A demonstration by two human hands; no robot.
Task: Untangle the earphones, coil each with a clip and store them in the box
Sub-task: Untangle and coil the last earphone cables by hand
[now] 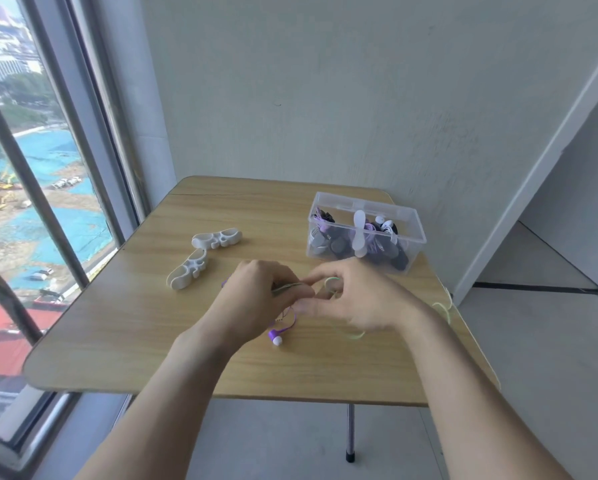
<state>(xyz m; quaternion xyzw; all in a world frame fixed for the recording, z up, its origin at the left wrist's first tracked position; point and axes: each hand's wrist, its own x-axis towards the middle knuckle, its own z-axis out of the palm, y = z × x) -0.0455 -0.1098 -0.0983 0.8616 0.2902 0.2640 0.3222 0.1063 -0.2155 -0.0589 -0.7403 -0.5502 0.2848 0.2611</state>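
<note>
Over the middle of the wooden table (117, 334), my left hand (256, 299) grips a bundle of tangled earphone cords, purple and pale green. My right hand (353, 299) pinches the pale green cord (332, 280) beside it, and that cord trails off blurred to the table's right edge. A purple earbud with a white tip (276, 337) hangs from the bundle onto the table below my left hand. Two white clips (217, 238) (188, 270) lie to the left. The clear plastic box (418, 223) at the back right holds several coiled earphones.
A window with a grey frame (65, 188) runs along the table's left side. A white wall stands right behind the table. The table's right edge drops to a grey floor, and one table leg (350, 431) shows below the front edge.
</note>
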